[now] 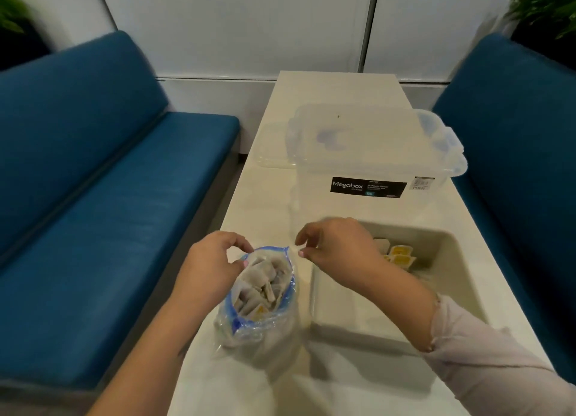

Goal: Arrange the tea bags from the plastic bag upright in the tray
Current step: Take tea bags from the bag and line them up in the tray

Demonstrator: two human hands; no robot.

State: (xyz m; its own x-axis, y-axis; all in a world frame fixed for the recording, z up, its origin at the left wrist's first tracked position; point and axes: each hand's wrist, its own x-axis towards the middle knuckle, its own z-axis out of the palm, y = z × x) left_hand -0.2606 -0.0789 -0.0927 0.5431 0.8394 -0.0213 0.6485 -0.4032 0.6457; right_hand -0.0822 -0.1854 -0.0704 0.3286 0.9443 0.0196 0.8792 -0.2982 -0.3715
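Blue-rimmed plastic bag (258,303), beige tray (448,259)

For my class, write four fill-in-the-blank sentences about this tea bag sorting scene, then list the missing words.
1. The left hand pinches the rim of the ____ bag.
2. A few tea bags already sit in the beige ____.
3. The clear storage box reads ____.
4. The benches beside the table are ____.

Missing words: plastic; tray; Megabox; blue
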